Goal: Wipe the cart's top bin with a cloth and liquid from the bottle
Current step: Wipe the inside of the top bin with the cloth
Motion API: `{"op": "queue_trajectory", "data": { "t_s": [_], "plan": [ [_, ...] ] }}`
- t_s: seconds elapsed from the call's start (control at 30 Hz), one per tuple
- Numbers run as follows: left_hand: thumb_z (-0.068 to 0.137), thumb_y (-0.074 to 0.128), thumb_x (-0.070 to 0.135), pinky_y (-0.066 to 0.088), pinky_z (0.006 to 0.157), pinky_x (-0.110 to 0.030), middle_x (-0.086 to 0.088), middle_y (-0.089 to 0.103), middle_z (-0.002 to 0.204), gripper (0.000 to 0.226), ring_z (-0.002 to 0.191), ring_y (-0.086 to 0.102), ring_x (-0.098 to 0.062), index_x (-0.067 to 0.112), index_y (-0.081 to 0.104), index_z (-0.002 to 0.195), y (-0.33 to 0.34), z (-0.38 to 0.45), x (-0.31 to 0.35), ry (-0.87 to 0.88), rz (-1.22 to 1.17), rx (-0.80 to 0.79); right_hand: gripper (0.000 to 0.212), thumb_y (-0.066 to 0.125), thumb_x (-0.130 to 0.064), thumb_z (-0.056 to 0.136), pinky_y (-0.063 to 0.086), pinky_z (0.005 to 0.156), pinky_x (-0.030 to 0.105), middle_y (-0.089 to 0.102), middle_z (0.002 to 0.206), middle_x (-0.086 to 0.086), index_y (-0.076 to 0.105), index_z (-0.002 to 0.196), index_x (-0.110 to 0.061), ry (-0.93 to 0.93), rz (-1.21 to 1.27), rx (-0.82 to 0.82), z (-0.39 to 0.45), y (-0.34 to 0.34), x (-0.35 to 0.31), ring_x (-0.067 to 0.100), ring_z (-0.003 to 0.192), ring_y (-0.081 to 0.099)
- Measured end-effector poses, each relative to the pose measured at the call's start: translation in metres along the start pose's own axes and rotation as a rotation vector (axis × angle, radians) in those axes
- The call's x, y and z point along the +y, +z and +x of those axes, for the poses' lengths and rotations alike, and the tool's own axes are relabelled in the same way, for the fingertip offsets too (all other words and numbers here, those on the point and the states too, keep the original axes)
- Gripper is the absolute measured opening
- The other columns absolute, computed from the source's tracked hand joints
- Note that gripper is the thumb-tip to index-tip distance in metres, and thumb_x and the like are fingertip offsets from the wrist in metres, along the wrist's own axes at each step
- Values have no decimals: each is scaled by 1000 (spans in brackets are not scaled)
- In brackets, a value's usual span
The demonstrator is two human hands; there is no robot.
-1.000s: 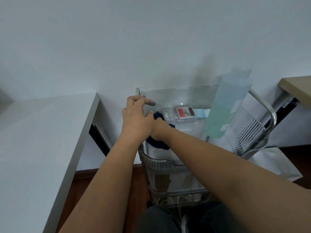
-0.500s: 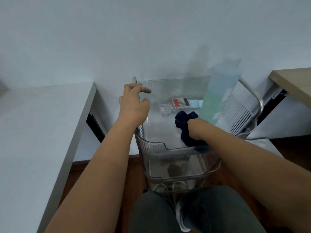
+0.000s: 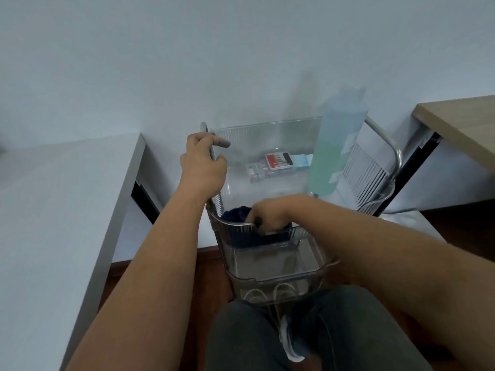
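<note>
Top bin (image 3: 267, 129) (cloth (image 3: 237, 214), bottle (image 3: 330, 153))

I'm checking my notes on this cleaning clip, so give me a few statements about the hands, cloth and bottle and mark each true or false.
1. The right hand holds the dark blue cloth inside the top bin. True.
2. The left hand holds the bottle. False: it grips the cart's left handle.
3. The bottle lies on its side. False: it stands upright.
4. A small red-labelled box sits in the bin. True.
</note>
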State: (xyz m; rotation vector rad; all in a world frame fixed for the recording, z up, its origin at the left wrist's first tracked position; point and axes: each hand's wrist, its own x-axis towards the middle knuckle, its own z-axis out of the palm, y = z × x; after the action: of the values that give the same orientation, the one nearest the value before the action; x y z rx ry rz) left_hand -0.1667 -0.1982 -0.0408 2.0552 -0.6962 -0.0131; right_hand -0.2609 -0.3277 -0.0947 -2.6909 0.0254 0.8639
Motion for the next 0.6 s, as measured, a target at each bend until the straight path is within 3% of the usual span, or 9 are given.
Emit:
{"op": "queue_trajectory", "data": {
  "t_s": [0.07,0.17,0.3,0.4,0.53,0.6],
  "plan": [
    [89,52,6,41,104,-44,11,41,128,33,122,47,-17,35,61,100,-1,0,0,1,-2,-4,47,51,0,84,45,71,30,57,100,-2,67,115,-33,55,-34,-41,-20,-2,24,27,88,58],
    [88,54,6,36,108,-45,9,41,129,31,122,49,-10,33,61,100,-1,0,0,20,4,5,51,51,7,82,48,50,23,58,93,5,67,116,-27,255,-79,-77,-44,-3,65,33,74,62],
    [88,54,5,32,111,-43,6,42,134,30,123,48,-10,32,61,100,0,-1,0,14,-11,16,33,57,-1,88,40,76,28,55,108,8,65,119,-12,443,-244,-118,-65,1,102,29,89,51],
    [88,53,5,31,113,-41,7,42,135,31,124,48,-10,32,62,101,0,-2,1,-3,-38,38,43,56,0,81,48,67,25,63,106,4,69,115,-23,325,-302,-73,-64,-1,83,25,77,57],
    [88,54,6,32,112,-41,10,43,133,31,117,47,-6,32,64,102,2,-3,2,-10,-45,47,45,56,-2,80,52,83,36,66,106,3,70,112,-30,128,-222,56,-36,-1,34,24,82,56],
    [89,54,8,32,112,-42,11,43,132,30,119,47,-7,32,64,103,1,-3,2,-12,-43,47,41,58,-3,82,47,73,32,60,93,-1,69,113,-26,72,-184,77,-15,-2,3,19,71,53]
  ]
}}
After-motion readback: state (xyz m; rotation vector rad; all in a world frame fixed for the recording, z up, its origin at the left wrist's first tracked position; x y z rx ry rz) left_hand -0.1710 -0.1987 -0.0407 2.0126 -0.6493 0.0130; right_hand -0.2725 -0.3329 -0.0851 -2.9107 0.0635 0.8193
